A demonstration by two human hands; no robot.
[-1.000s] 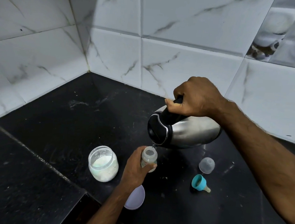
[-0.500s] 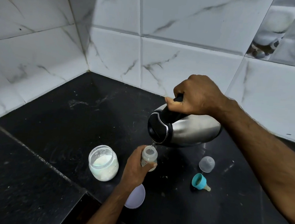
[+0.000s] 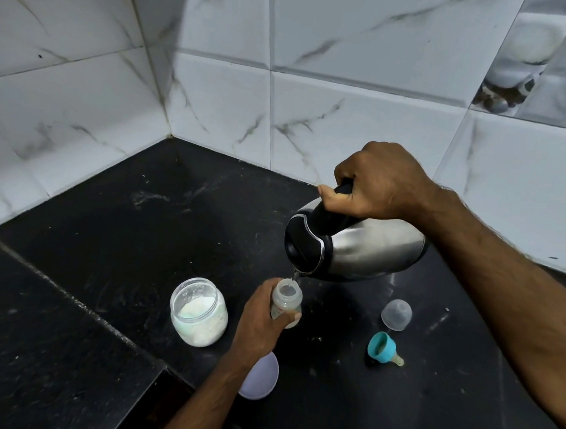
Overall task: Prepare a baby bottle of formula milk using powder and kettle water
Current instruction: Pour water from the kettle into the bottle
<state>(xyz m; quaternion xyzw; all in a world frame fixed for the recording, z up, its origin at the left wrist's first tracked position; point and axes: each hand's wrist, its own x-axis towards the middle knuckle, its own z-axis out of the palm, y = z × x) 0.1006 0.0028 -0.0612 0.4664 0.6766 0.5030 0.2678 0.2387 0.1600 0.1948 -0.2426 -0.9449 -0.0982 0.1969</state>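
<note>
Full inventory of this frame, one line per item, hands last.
kettle: 1, steel with black lid and handle, held tilted above the counter, spout over the bottle mouth
baby bottle: 1, clear, upright at centre, open top, thin stream entering
powder jar: 1, clear with white powder, open, left of the bottle
jar lid: 1, pale lilac, on the counter, partly behind the left wrist
bottle cap: 1, clear dome, right of the bottle
teat ring: 1, teal with pale teat, lying on its side below the cap
counter: 1, black stone, corner
wall tiles: white marbled, behind
left hand: 1, gripping the bottle
right hand: 1, gripping the kettle handle
</note>
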